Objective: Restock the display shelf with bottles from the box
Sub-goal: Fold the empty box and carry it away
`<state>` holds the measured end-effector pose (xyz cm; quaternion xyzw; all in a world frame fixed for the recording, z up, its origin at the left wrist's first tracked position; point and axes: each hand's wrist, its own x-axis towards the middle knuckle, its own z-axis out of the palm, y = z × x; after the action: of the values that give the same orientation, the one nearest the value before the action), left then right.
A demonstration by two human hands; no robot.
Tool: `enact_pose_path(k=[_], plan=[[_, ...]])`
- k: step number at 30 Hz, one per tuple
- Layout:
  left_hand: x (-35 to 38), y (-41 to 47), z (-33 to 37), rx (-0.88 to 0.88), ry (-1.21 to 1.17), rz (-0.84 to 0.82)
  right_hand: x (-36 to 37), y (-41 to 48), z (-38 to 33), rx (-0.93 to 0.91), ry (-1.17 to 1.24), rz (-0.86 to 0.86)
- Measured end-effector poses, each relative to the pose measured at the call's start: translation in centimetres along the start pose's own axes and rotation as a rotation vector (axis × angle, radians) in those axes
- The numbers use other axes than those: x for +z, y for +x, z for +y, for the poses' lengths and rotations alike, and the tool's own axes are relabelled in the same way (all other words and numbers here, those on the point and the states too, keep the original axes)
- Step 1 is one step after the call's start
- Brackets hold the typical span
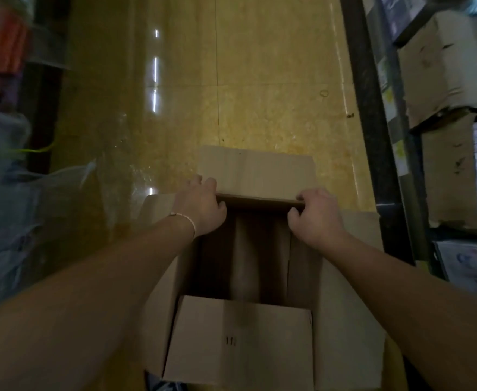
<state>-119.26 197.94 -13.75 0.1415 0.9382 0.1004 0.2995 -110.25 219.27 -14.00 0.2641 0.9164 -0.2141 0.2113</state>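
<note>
Glossy yellow-tan tiled floor [260,80] of a narrow aisle, viewed from above. Curled over the left end of the far flap [257,173]: the left hand [200,204], thumb tucked under the fold. Clamped on the right end of that same fold: the right hand [315,215]. Both, then, gripping one flap of the brown cardboard box [347,277] standing open on the floor, side flaps spread, near flap [240,342] leaning inward over the opening. Inside, deep shadow and a pale upright strip [245,258]; bottles not to be made out, presumably lower down.

Judged to be the opening step, restocking itself not yet begun. Press the far flap back evenly with both hands until creased flat against the outer wall, to stop any springing back over the opening. Fold the near flap out likewise. Mind the slick floor: push down rather than forward, to keep the box from sliding.

Beyond, to the right, dark metal shelving [372,136] stacked with worn cardboard cartons [443,66]; to the left, a blurred shelf [45,66] with orange packs [0,40]. Which one to fill, impossible to tell.
</note>
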Motion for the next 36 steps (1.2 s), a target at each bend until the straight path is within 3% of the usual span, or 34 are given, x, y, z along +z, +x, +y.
enact_pose_path(k=[4,9,17,21,26,28,31,33,36], plan=[[0.8,2.2,0.7,-0.016,0.044,-0.027,0.8,2.1,0.2,0.040,-0.030,0.024],[2.0,3.3,1.1,-0.067,0.005,0.002,1.7,3.3,0.4,0.147,0.129,0.018],[-1.3,3.6,-0.4,-0.289,-0.623,0.031,-0.8,3.1,0.5,0.356,0.602,0.083],[-2.8,2.5,-1.7,-0.291,-0.852,0.056,-2.5,1.9,1.3,0.351,0.764,0.050],[-2.1,-1.4,-2.6,-0.262,-0.947,0.086,-3.5,-2.1,1.4,0.254,0.846,0.028],[-1.4,-3.8,-3.0,-0.272,-0.922,0.115,-3.5,-4.2,1.3,0.218,0.817,0.071],[-0.2,-6.9,-4.1,-0.178,-0.796,0.101,-2.9,-7.3,1.7,0.155,0.584,0.105],[0.8,-8.8,-4.6,-0.100,-0.716,0.002,-1.8,-9.0,2.4,0.082,0.381,0.075],[2.5,-10.3,-5.1,-0.035,-0.391,-0.177,1.1,-10.1,3.8,0.040,0.230,-0.051]])
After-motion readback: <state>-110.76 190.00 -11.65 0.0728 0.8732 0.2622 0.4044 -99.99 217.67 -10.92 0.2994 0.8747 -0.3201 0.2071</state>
